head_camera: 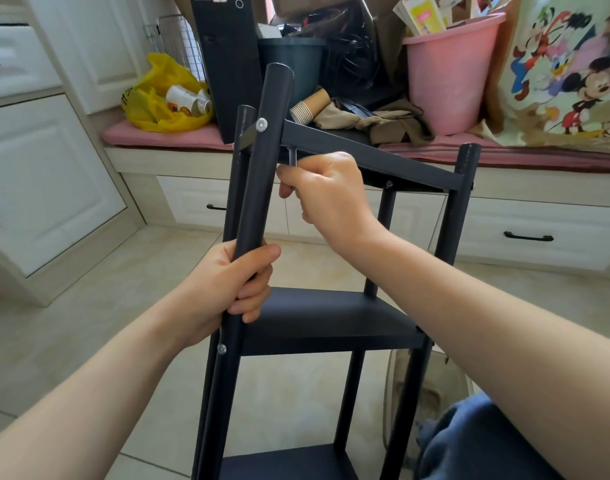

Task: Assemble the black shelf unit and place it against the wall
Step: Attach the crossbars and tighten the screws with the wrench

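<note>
Left hand (232, 285) is gripping the front post (262, 161), fingers curled round it, prob. steadying the shelf unit (331, 317), which is standing on the floor (89, 323). Right hand (327, 195) is pinching a hex key (292, 157) under the top shelf (365, 150), likely tightening 1 bolt.

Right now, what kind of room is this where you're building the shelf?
Probably a room in a home, maybe a bedroom. A built-in bench has a pink cushion on top and drawers below, white cabinets stand beside it, and a pink bucket and cartoon bag sit on the bench.
</note>
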Tool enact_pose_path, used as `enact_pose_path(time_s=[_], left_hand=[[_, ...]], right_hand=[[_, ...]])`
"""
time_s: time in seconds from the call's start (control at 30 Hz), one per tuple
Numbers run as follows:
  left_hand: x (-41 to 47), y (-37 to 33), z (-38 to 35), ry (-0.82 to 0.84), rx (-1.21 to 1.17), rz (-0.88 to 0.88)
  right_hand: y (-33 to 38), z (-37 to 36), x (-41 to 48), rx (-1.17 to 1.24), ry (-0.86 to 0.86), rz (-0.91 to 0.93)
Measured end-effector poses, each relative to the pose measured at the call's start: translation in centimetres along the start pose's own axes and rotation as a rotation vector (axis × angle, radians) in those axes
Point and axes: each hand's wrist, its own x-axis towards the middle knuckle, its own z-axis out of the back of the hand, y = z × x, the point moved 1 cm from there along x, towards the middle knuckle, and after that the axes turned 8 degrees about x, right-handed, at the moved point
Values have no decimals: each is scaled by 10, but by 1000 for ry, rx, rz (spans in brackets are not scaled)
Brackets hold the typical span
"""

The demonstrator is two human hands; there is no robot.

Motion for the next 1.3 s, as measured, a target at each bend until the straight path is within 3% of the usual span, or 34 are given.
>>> enact_pose_path(time_s=[0.87, 1.3], left_hand=[[-2, 1, -3, 40, -16, -20], [-2, 1, -2, 53, -13, -22]], right_hand=[[-21, -26, 7, 85, -168, 196], [-10, -3, -3, 71, -60, 11]])
